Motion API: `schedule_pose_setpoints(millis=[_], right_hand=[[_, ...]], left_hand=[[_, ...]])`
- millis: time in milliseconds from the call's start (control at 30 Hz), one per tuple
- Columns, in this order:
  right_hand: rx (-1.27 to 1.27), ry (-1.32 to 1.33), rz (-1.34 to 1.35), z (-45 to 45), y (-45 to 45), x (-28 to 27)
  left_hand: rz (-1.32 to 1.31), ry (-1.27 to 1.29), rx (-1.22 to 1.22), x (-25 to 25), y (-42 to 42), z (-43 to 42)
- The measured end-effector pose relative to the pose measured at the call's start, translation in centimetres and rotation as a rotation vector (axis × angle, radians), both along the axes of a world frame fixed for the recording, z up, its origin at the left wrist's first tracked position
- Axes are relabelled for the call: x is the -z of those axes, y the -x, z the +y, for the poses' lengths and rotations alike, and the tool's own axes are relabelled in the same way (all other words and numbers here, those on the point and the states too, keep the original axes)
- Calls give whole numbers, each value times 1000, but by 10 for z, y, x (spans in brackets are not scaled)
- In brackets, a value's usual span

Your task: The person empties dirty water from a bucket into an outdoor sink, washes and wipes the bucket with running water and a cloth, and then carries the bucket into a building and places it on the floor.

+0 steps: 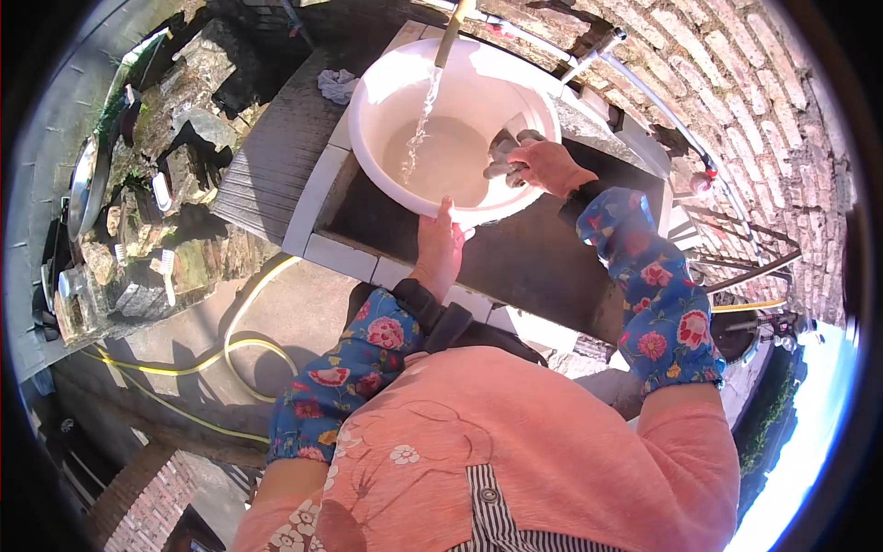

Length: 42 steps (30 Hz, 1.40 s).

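Beside the brick wall, our left hand grips the pale basin on the bench, our right hand a grey cloth inside it. Bracing the basin should steady our wiping.

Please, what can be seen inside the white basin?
A stream of water falls into the basin, where pooled water covers the bottom. The right hand holds a grey cloth-like item over the right side. Together they hide part of the inner wall.
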State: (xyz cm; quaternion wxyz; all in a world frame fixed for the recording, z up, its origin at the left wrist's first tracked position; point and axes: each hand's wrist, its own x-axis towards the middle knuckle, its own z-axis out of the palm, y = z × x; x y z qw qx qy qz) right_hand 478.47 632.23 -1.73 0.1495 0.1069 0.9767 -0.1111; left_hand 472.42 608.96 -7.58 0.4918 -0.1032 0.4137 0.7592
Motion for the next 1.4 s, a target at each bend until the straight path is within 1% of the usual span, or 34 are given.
schedule_pose_setpoints(millis=[33,67,133,200,233,267,333,367,400,433,467,500,533,567,600,633,667,700,733,800,833,867,900,933,967,1000,1033,1067,1133,1200,1267,1300,1333,1400], right_hand=[[-68,33,59,-11,1,1],[-47,89,-25,-19,-1,-1],[-17,229,-30,-35,0,-6],[8,460,-44,-57,4,-10],[45,566,-4,-71,5,-12],[114,636,-32,-84,10,-7],[128,795,56,-104,12,-4],[129,793,40,-100,11,-1],[35,716,-5,-94,11,1],[-61,641,-55,-84,9,5],[-139,552,-237,-63,8,15],[-269,345,-312,-37,3,23],[-372,203,-371,-5,4,37],[-376,63,-544,13,21,30],[-451,-67,-548,39,34,42],[-493,-143,-426,64,48,54],[-523,-272,-375,76,68,54],[-536,-310,-230,87,83,56],[-669,-443,-153,86,97,46],[-676,-474,-19,90,108,49],[-697,-492,112,93,99,56],[-548,-453,-148,80,95,56],[-393,-419,-399,67,86,53],[-392,-288,-393,62,65,55],[-372,-174,-485,49,50,52],[-351,-98,-710,26,48,42],[-220,129,-750,2,46,26],[-78,358,-787,-22,41,14],[104,747,-629,-58,34,15],[425,1125,-551,-95,58,6],[530,1457,-384,-115,72,25],[506,1370,-451,-115,72,20],[510,1375,-458,-104,68,26],[136,906,-813,-68,58,50]], left_hand=[[-14,-8,-7,-1,3,0],[-31,-16,-17,-3,6,-1],[17,0,-27,-8,25,-13],[179,73,117,-8,58,-30],[213,102,158,-9,78,-36],[238,132,200,-10,95,-40],[362,209,261,-6,128,-43],[414,282,259,-9,135,-41],[464,354,258,-12,141,-38],[445,353,254,-11,143,-36],[553,447,236,-9,143,-34],[661,538,217,-6,142,-33],[638,533,210,-5,140,-34],[730,525,199,-4,136,-35],[822,520,183,-4,133,-36],[800,521,169,-6,133,-36],[820,534,211,-8,133,-37],[841,551,247,-10,135,-39],[819,562,225,-8,137,-41],[886,523,212,-6,132,-42],[808,503,205,-8,131,-43],[789,503,202,-1,126,-43],[819,506,133,5,123,-43],[853,507,59,8,121,-41],[848,503,45,9,120,-40],[908,551,9,8,117,-40],[965,599,-24,7,115,-38],[954,594,-28,6,114,-36],[974,620,-19,3,117,-33],[987,616,-14,9,122,-31],[986,614,14,11,118,-31],[948,602,39,7,119,-33],[910,592,57,4,122,-34],[916,575,66,3,125,-32]])
